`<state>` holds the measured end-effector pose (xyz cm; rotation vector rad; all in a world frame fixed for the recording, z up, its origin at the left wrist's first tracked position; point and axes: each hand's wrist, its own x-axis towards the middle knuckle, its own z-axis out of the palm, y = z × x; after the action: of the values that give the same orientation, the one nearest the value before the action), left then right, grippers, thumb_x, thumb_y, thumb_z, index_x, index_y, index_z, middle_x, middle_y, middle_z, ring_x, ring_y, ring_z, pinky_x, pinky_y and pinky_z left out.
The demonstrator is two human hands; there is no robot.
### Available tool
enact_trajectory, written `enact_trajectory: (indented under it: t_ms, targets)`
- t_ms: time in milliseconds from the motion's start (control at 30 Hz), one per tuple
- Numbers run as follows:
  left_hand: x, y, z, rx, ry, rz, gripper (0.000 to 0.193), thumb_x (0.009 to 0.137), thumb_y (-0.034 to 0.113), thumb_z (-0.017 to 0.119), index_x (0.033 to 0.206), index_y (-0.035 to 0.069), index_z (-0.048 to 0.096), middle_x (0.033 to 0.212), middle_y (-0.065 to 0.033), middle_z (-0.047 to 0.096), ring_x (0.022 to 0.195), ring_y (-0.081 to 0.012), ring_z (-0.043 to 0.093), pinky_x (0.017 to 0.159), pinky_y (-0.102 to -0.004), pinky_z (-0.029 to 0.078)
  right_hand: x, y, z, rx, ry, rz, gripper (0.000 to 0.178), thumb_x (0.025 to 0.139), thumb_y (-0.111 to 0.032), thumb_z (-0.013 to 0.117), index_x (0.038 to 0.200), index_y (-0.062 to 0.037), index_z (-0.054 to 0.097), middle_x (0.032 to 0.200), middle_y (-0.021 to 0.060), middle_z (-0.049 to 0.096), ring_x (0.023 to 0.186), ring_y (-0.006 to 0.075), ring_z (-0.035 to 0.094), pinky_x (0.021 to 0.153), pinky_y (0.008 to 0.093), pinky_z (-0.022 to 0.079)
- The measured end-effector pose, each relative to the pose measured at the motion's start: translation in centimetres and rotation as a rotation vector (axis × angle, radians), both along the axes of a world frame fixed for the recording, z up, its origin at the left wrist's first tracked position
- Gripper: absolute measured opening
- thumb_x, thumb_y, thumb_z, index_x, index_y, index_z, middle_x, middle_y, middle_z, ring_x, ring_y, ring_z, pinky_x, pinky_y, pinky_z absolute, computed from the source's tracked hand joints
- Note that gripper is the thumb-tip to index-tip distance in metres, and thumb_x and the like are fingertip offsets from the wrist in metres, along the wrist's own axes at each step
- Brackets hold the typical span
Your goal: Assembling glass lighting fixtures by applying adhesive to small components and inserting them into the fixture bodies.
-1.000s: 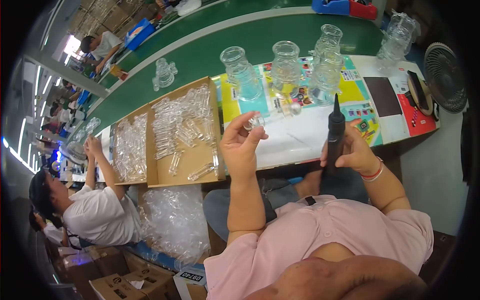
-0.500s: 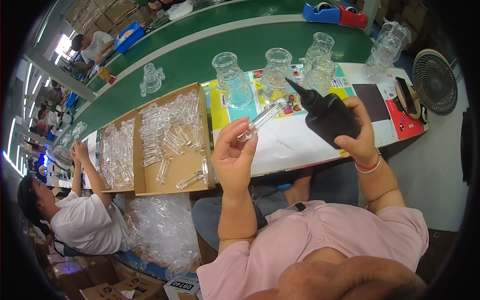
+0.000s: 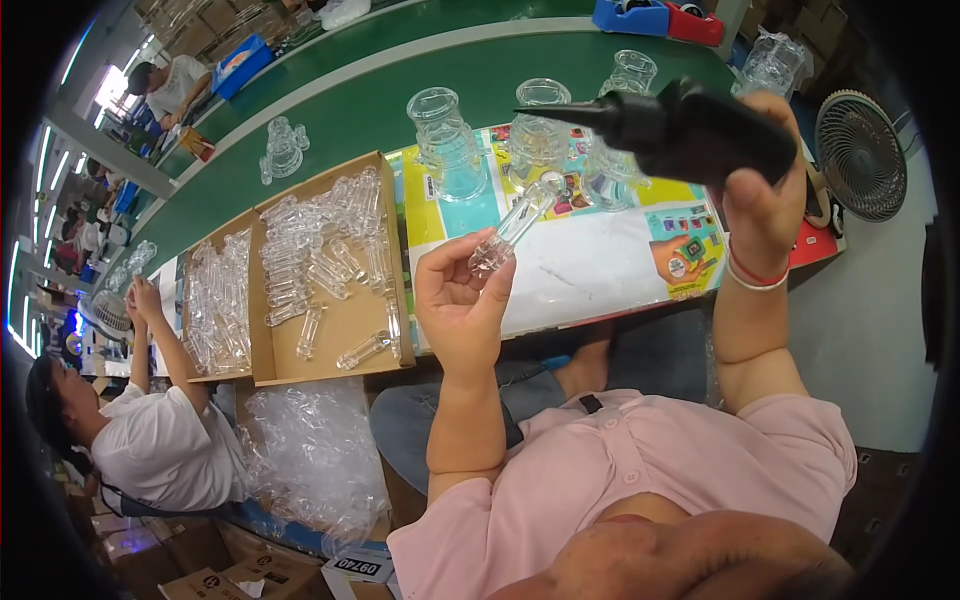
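Between the fingertips of my left hand is a clear glass-like tube, its far end slanting up and to the right. My right hand grips a black squeeze bottle with a long pointed nozzle. The bottle lies nearly level, its tip pointing left, above the tube's far end and apart from it. Behind the hands stand clear, tiered vessels, partly covered on the right by the bottle. To the left, a cardboard tray holds several similar tubes.
A black fan stands on the right. At the back are a clear vessel on the green table and blue and red tape dispensers. A co-worker sits at left, beside a bag of clear plastic.
My right hand has moved up and right, turning the bottle from a slant to nearly level, its nozzle now reaching further left. My left hand keeps the tube in much the same pose.
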<state>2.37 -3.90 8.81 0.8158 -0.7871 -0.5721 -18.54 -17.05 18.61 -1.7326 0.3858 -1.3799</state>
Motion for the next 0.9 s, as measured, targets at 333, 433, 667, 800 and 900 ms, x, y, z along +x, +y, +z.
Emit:
enact_trajectory:
  t_ms: [333,433,667,800,900]
  targets:
    - [-0.9,0.0,-0.1,-0.039,-0.075,-0.042,0.037,0.07,-0.011,0.065,0.101,0.0,0.048,0.107,-0.0171,0.054,0.092,-0.0163,0.057,0.08,-0.0264,0.047,5.2,0.8,-2.9,0.777,-0.859,0.33,0.04,0.084,-0.033,0.056,0.108,-0.0008,0.051,0.094,0.0103,0.059,0.083,0.0197,0.06,0.068,0.0329,0.051]
    - [-1.3,0.2,-0.2,-0.026,-0.091,-0.049,0.037,0.07,-0.011,0.065,0.101,0.0,0.048,0.107,-0.0168,0.054,0.093,-0.0165,0.057,0.08,-0.0264,0.048,6.4,1.8,-3.3,0.76,-0.828,0.231,0.043,0.085,-0.036,0.052,0.109,-0.0007,0.05,0.094,0.0116,0.058,0.082,0.0186,0.058,0.065,0.0284,0.05]
    - [-1.7,0.0,-0.1,-0.056,-0.152,-0.031,0.036,0.07,-0.011,0.065,0.1,-0.001,0.048,0.106,-0.0174,0.054,0.094,-0.0182,0.057,0.081,-0.0276,0.048,5.2,4.2,-3.6,0.339,-0.431,0.159,0.035,0.079,-0.024,0.061,0.103,-0.0004,0.05,0.091,0.0083,0.056,0.081,0.0158,0.057,0.073,0.0287,0.049]
    - [-1.6,0.2,0.0,-0.061,-0.177,-0.01,0.036,0.069,-0.011,0.065,0.1,-0.001,0.048,0.106,-0.0177,0.053,0.093,-0.0182,0.058,0.08,-0.0274,0.048,5.1,4.9,-3.7,0.257,-0.376,0.125,0.037,0.077,-0.019,0.063,0.106,0.0003,0.049,0.095,0.0087,0.055,0.085,0.0136,0.055,0.075,0.0277,0.048]
    - [-1.7,0.4,0.1,-0.03,-0.191,-0.003,0.037,0.069,-0.007,0.068,0.098,0.0,0.047,0.107,-0.0187,0.053,0.098,-0.0201,0.055,0.085,-0.029,0.045,5.1,5.3,-3.5,0.218,-0.337,0.114,0.039,0.077,-0.019,0.065,0.107,0.0009,0.049,0.095,0.009,0.055,0.086,0.0133,0.054,0.075,0.0276,0.047]
